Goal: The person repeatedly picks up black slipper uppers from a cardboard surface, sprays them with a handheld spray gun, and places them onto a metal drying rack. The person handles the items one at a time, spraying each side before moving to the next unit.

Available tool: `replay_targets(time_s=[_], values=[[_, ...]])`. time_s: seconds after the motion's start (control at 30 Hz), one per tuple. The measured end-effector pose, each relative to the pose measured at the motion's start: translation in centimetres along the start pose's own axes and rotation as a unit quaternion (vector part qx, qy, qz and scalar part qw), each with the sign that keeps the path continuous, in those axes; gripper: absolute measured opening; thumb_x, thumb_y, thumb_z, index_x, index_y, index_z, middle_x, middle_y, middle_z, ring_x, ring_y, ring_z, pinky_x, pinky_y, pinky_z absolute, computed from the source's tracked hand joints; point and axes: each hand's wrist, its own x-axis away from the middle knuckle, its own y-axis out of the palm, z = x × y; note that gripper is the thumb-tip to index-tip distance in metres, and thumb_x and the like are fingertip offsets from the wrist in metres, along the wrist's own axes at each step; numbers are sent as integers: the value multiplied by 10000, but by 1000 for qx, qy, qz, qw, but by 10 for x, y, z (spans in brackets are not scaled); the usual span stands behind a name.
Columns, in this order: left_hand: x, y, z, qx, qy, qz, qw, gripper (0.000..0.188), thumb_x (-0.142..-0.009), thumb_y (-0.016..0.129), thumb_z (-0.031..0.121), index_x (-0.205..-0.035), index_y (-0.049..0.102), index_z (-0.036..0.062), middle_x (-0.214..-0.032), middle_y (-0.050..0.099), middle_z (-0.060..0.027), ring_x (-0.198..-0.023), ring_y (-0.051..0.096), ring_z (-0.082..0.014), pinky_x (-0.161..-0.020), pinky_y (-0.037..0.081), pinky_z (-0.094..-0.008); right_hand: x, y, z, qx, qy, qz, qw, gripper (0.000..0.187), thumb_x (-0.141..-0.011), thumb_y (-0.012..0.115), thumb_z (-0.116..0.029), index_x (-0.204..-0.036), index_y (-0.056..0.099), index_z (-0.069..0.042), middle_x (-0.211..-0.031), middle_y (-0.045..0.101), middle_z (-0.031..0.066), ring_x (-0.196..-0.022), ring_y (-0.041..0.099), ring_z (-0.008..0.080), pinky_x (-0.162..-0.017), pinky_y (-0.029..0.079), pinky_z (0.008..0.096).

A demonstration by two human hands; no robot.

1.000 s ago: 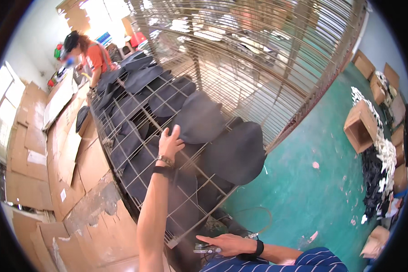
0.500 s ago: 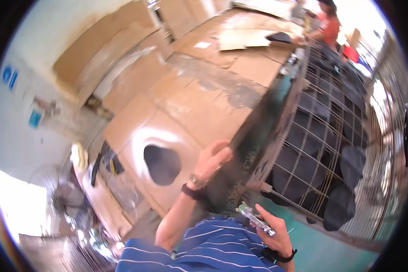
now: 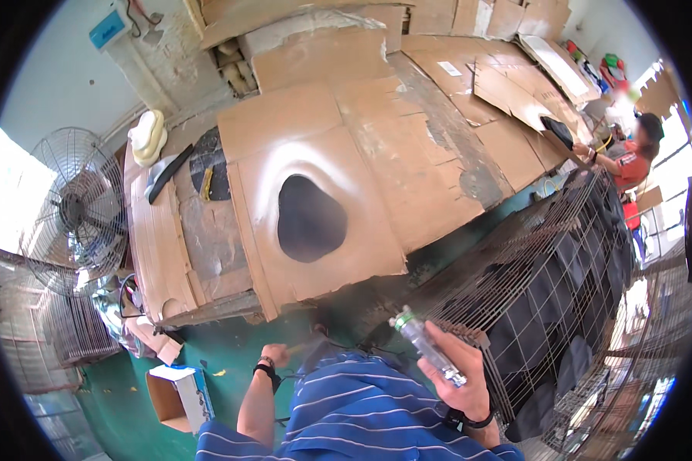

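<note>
My right hand (image 3: 460, 369) is wrapped round a small silver spray gun (image 3: 427, 347), held above the floor beside the wire rack. My left hand (image 3: 275, 355) hangs low in front of the table, left of my striped shirt. Its fingers look closed; a blurred yellowish bit shows at them, too unclear to name. On the cardboard-covered table, a dark rounded piece (image 3: 311, 219) lies flat, with a white sprayed halo on the cardboard (image 3: 369, 230) around it. Neither hand touches that piece.
A wire rack (image 3: 507, 284) with several dark pieces stands at right. At left are a fan (image 3: 73, 207), a cardboard box (image 3: 178, 398) on the green floor, and cream foam-like pieces (image 3: 148, 138) on the table. A person in red (image 3: 632, 165) works at the far right.
My left hand has drawn back from the table's front edge to low beside my body. The view has swung left, and the spray gun stays in my right hand.
</note>
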Motion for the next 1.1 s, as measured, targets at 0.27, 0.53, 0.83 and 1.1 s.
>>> replay_targets(time_s=[0.27,0.53,0.83,1.1], values=[[6,26,-31,230,-170,9,958,324,-963,655,242,-1190,665,12,-1053,737,-174,-885,737,-310,-709,633,-503,10,-5,-7,75,101,-41,991,554,-812,786,0,-1342,626,23,-962,709,188,-777,705,300,-702,542,336],[-23,15,26,190,1,33,981,306,-947,683,202,-1166,687,-12,-884,739,-145,-740,718,-249,-646,609,-406,-21,22,-22,37,47,-43,997,564,-809,778,29,-1352,623,26,-942,701,180,-785,704,287,-703,538,321],[-12,15,47,135,19,26,990,253,-915,697,206,-1038,743,-9,-844,744,-102,-718,721,-199,-640,594,-352,7,8,-5,75,116,10,990,525,-816,775,19,-1322,636,50,-990,729,191,-805,716,279,-742,552,332],[-10,18,19,123,-41,22,991,197,-885,677,188,-952,764,25,-787,727,-98,-698,714,-221,-624,597,-376,-3,15,-13,17,111,5,994,551,-808,782,32,-1338,630,39,-950,713,183,-775,707,270,-709,539,317]])
